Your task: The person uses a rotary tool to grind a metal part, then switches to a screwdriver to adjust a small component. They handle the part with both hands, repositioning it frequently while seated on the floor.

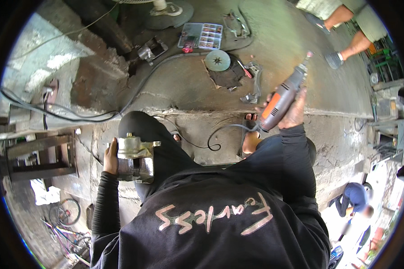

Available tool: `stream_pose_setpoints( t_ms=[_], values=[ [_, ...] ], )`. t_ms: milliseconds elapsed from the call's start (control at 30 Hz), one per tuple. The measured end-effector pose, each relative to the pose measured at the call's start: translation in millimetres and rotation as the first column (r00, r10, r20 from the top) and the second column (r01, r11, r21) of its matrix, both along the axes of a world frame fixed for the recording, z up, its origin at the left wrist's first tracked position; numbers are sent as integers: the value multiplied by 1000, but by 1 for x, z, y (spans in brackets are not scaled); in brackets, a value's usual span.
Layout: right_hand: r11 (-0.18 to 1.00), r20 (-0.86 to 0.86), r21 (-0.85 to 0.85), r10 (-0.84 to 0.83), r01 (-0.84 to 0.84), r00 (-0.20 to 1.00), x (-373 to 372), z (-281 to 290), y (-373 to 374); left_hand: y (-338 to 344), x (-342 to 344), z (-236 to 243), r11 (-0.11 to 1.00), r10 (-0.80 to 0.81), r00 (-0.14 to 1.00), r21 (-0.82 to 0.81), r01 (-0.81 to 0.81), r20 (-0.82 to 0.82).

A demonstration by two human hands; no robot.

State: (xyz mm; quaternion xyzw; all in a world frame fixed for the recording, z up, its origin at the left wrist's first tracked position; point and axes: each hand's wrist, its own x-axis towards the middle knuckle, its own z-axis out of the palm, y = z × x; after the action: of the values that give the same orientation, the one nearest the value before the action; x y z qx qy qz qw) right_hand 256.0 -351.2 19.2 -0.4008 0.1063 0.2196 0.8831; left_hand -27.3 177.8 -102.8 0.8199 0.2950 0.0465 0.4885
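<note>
Stained grey concrete floor (175, 83), dark boxy stand (42, 171) at far left, bright daylight (379, 193) at lower right.

There are two hands (294, 111), one rotary tool (283, 99) and one metal casting (135, 153). Two other people (354, 194) appear, plus one round disc (218, 61) and one compartment box (191, 32).

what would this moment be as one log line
left hand: holds metal part | right hand: holds rotary tool, bit forward-right | ahead: disc, parts box
</note>
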Motion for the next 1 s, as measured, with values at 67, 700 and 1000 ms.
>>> stream_pose_setpoints(
  t_ms=[67,700,1000],
  values=[
    [999,-22,16,44,-44,999,2,-6,3,9,-8,-11,855,-205,969,456,247,-139],
    [998,-98,-48,33,-38,995,0,-11,24,13,-5,-11,750,-253,943,573,332,-215],
    [997,-153,-71,-20,10,988,0,-11,26,15,-6,-22,879,-196,973,418,229,-120]
  ],
)
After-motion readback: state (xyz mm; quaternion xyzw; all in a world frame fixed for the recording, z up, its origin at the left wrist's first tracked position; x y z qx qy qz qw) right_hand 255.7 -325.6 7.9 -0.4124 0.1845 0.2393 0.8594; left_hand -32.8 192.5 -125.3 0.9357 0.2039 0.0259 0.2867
